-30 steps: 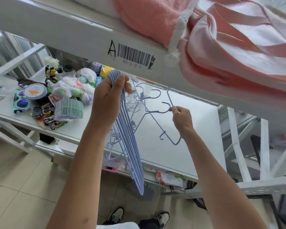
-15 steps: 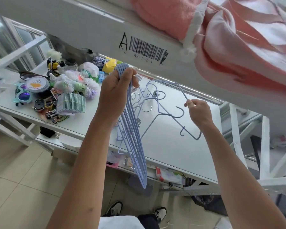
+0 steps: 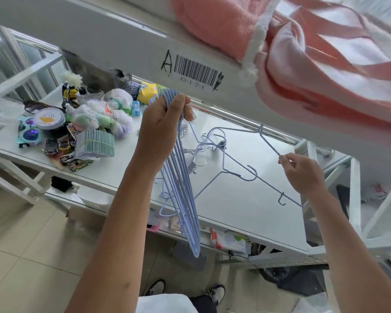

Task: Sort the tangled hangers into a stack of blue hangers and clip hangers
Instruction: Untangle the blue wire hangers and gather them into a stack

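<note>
Pulling farther right than a moment ago: right hand [image 3: 301, 171], fingertips pinching the wire of one blue hanger [image 3: 242, 171], lifted off the white shelf [image 3: 246, 206]. Left hand [image 3: 161, 123] raised, fingers curled round a bundle of blue hangers [image 3: 183, 195] hanging down, unchanged. Clip hangers [image 3: 193, 154]: metal tangle lying on the shelf behind the bundle. Toys and packets [image 3: 77, 129] at shelf's left.

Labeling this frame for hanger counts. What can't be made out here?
- Head view: exact count in the blue hanger bundle; wires overlap edge-on, tops hidden by left hand.
- Clip hangers on the shelf: partly behind the bundle, small, tangled.
- Pulled hanger: its grip point is covered by right hand.
</note>
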